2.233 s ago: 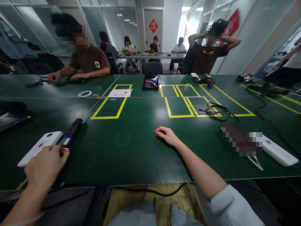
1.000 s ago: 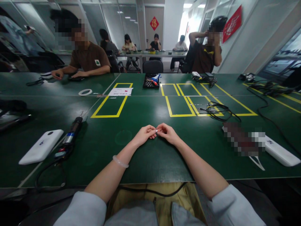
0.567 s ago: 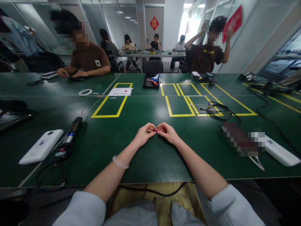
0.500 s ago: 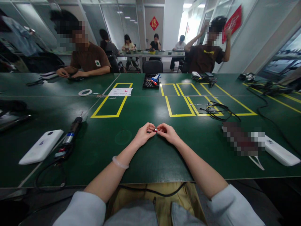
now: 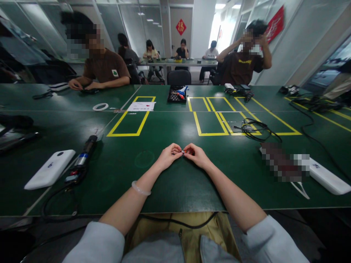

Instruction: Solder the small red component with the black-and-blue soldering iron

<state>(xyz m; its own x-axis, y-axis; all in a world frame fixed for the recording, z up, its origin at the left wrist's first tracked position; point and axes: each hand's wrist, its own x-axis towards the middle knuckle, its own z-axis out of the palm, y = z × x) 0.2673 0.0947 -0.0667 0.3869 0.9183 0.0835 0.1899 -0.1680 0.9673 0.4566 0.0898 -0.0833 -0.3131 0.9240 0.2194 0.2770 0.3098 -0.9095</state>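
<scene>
My left hand [image 5: 168, 156] and my right hand [image 5: 196, 155] meet at the middle of the green table [image 5: 175, 182]. Both pinch a tiny part with a red and silver end [image 5: 183, 151] between their fingertips, just above the table top. A pale bangle [image 5: 140, 188] sits on my left wrist. Both forearms rest on the table's near edge.
At the left lie a white flat device [image 5: 49, 169] and a dark handheld tool with a cable [image 5: 82, 157]. A coiled black cable [image 5: 253, 128] and a white device [image 5: 326, 179] lie at the right. Yellow tape boxes [image 5: 131, 122], a small tray [image 5: 177, 95] and seated people are beyond.
My left hand left the tool at the left and came to the middle, joining my right hand on the tiny part. Over the last half second the hands stay nearly still.
</scene>
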